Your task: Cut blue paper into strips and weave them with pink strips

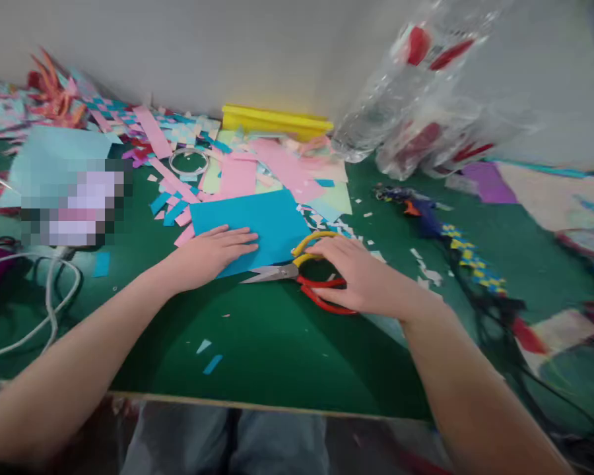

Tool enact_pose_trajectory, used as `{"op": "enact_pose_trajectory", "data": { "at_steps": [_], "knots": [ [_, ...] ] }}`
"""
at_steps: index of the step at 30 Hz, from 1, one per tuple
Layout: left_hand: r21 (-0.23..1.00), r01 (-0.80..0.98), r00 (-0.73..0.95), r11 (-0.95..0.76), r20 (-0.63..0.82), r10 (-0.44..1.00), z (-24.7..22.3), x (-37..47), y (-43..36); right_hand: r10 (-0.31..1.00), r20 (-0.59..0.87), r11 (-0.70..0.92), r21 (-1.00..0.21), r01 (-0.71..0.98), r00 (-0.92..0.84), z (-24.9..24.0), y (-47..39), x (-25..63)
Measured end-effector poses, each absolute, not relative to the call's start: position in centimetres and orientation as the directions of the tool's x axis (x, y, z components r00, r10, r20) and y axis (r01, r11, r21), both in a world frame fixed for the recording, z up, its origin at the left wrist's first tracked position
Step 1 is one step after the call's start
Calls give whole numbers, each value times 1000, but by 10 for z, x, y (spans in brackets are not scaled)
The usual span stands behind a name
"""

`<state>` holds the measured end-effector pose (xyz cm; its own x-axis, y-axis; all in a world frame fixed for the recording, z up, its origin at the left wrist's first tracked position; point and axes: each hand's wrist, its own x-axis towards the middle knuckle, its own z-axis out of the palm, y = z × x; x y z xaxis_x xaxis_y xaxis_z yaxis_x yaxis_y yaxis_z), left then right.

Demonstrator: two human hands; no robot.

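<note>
Your left hand (212, 256) lies flat on the blue sheet (257, 214) at twelve o'clock; apart from it, your right hand (366, 274) grips the scissors (290, 271), blades parted towards nine o'clock. With the tips so near, careless closing could nick your left hand; light pressure could let the sheet slip.

Blue ppr (257, 212) flat; scissors (291, 270) (yel./red hndls) part-open at edge.

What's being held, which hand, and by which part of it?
Scissors, in the right hand, by the yellow and red handles. The left hand rests on the blue sheet, not visibly gripping it.
</note>
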<state>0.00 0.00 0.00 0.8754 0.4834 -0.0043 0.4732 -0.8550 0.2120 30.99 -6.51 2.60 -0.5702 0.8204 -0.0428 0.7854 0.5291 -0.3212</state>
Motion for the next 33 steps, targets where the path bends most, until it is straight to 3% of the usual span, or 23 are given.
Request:
{"op": "enact_pose_trajectory", "data": {
  "at_steps": [10,14,20,33],
  "knots": [
    [281,523,810,-805,129,572,8,4,-5,852,-81,464,-344,817,-517,25,-63,312],
    [283,484,823,-828,177,540,10,0,-1,864,-80,443,-349,826,-497,23,-60,319],
    [287,462,845,-839,145,515,3,-6,4,884,-98,399,-353,847,-457,24,-59,320],
    [231,468,866,-853,73,495,2,-6,6,859,-30,476,-315,821,-510,23,-62,300]
  ]
}}
